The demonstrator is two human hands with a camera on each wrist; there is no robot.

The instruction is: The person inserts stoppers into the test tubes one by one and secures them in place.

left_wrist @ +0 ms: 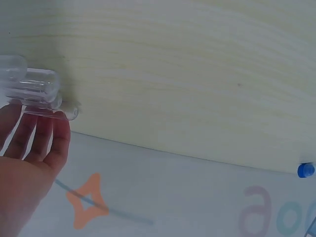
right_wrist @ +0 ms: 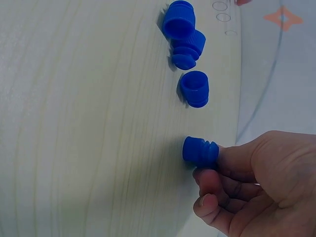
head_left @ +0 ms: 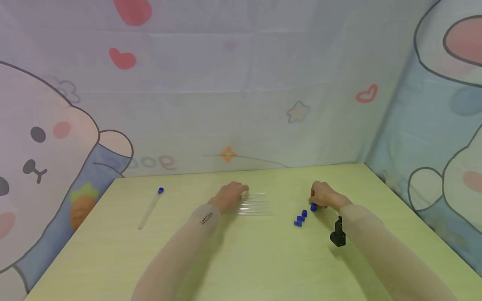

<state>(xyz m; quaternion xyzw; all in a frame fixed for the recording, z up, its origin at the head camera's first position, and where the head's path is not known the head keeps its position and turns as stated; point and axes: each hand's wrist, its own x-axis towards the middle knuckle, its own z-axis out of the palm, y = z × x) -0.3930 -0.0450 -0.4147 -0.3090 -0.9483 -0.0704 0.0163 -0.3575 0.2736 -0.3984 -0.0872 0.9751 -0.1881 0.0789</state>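
Several clear test tubes [head_left: 254,205] lie side by side across the middle of the table, their rounded ends visible in the left wrist view. My left hand [head_left: 229,195] is at their left end, its fingers [left_wrist: 60,140] lightly bent and touching the outermost tube [left_wrist: 71,112]. Over on the right, my right hand [head_left: 323,195] pinches a blue ribbed cap [right_wrist: 200,152] between thumb and fingers, just at the tabletop. Near it lie three more blue caps: one alone [right_wrist: 195,89], and two touching, a ribbed one [right_wrist: 189,48] and one with its hollow end showing [right_wrist: 179,20].
At the table's left lies a test tube [head_left: 149,210] with a blue cap [head_left: 160,190] on its end. A printed cloth [head_left: 226,104] hangs behind the table [head_left: 241,259] and along its sides. A black camera mount [head_left: 338,234] sticks out from the right wrist.
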